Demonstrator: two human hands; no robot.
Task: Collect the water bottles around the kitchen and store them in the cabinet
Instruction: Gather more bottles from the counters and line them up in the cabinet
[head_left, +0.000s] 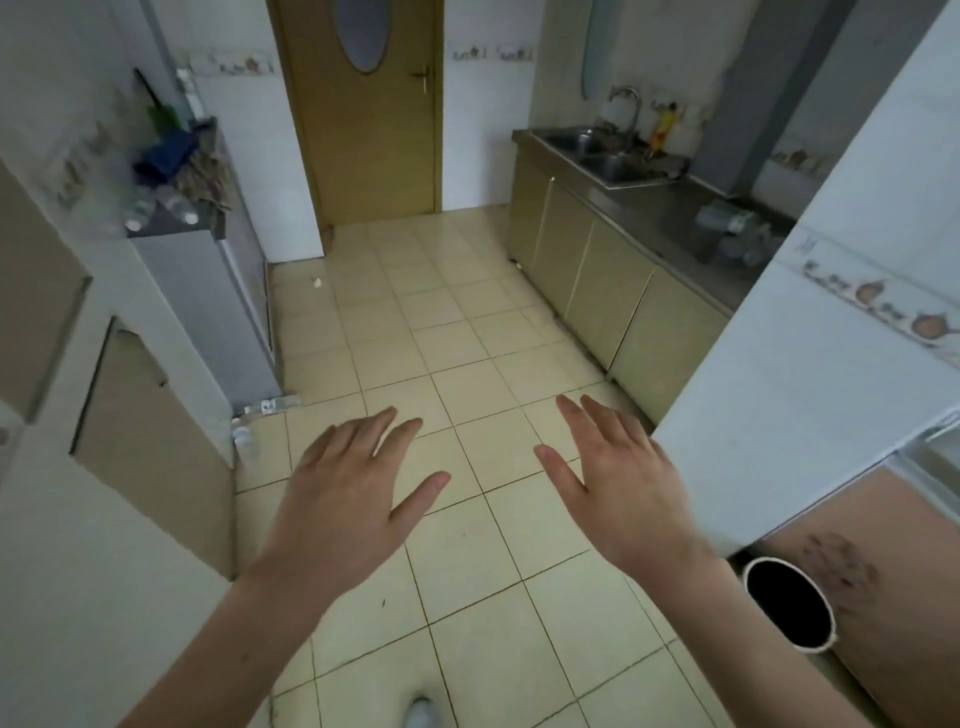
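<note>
1. No legible text, brand, number or sign anywhere in view.
2. Wall tile border: small decorative motifs only, no lettering.
3. Bottles on counter and on grey cabinet: labels too blurred to read.

Two hands, the left hand and the right hand — both empty, fingers spread. Two clear water bottles lie on the grey cabinet at left; more lie in a blurred cluster on the desk — number unclear. One wooden door, one double-basin sink, one faucet.
</note>
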